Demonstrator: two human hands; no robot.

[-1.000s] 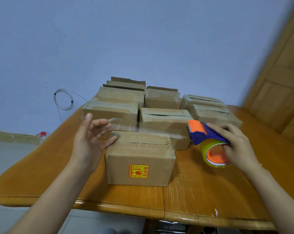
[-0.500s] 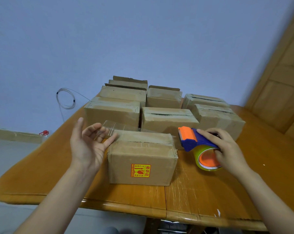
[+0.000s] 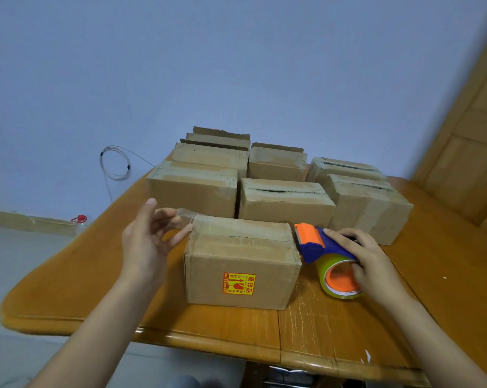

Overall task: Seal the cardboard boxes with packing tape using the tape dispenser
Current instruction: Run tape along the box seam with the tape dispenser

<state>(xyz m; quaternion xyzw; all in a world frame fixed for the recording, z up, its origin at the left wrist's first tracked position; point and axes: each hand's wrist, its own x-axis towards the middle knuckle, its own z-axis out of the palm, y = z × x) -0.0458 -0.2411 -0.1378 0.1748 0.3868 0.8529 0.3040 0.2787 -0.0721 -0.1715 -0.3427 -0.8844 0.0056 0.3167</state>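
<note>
**Tape across the front box, a hand at each end**

The front box [image 3: 240,264] stands near the table's [image 3: 68,298] front edge, a red-and-yellow sticker on its near face. A strip of clear tape [image 3: 187,213] lies along its top and overhangs the left edge. There the left hand [image 3: 147,239] hovers just beside the box's upper left corner, thumb raised and fingers loosely spread, the fingertips touching the loose tape end. At the box's upper right corner, the right hand [image 3: 368,261] grips the tape dispenser [image 3: 317,243], fingers curled over its blue handle and roll, with the orange head against the box edge. More cardboard boxes [image 3: 285,203] sit in rows behind.
</note>
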